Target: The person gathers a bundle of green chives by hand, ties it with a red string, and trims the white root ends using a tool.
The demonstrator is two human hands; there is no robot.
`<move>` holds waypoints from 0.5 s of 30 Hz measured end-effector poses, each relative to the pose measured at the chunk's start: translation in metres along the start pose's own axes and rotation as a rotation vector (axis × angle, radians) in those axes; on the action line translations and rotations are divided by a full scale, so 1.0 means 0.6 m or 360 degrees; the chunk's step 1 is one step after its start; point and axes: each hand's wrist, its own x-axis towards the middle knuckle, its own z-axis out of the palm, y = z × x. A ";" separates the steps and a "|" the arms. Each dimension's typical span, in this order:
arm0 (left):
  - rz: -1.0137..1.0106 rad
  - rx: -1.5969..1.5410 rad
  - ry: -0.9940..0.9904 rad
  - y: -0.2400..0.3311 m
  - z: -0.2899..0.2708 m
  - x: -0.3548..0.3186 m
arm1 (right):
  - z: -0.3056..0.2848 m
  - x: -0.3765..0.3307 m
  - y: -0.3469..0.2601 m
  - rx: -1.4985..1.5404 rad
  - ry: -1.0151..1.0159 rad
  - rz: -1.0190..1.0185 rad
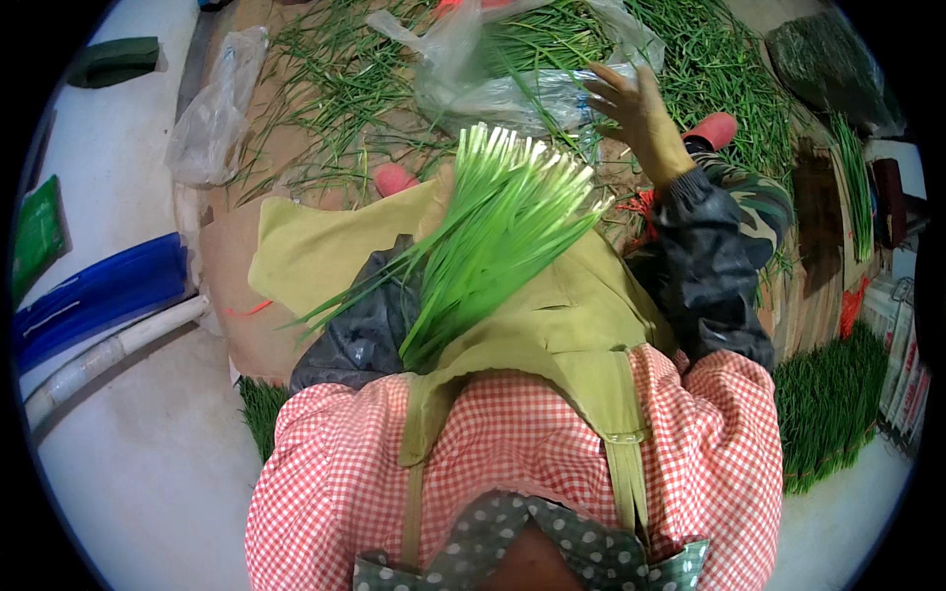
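A thick bunch of green chives (507, 222) fans out in front of my chest, its pale cut ends toward the far side and its leaf tips toward me. My left hand (441, 189) is mostly covered by the bunch it carries; only a bit of yellowish glove shows beside the stalks. Over the dark left sleeve (360, 325) hang some leaves. My right hand (636, 118), in a yellow glove, is raised with its fingers spread and holds nothing. It is close to the right side of a clear plastic bag (512, 98) with more chives in it.
Loose chives (335, 89) litter the cardboard (227, 256) ahead. An empty-looking plastic bag (222, 108) lies at far left, above a blue sheet (108, 295) and a white pipe (118, 355). Dense chive bundles (833, 414) stand at right. A dark green sack (833, 69) is at far right.
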 end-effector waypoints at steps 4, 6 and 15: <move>0.0009 0.0021 -0.0015 0.008 0.001 0.010 | 0.048 -0.092 0.039 0.0659 0.0031 0.0404; 0.0023 0.0009 -0.0010 0.004 0.000 0.010 | 0.122 -0.125 0.024 0.0863 0.0069 0.0419; -0.0076 0.0107 -0.0042 0.000 0.025 -0.015 | 0.173 -0.039 0.045 0.1470 -0.0462 0.0070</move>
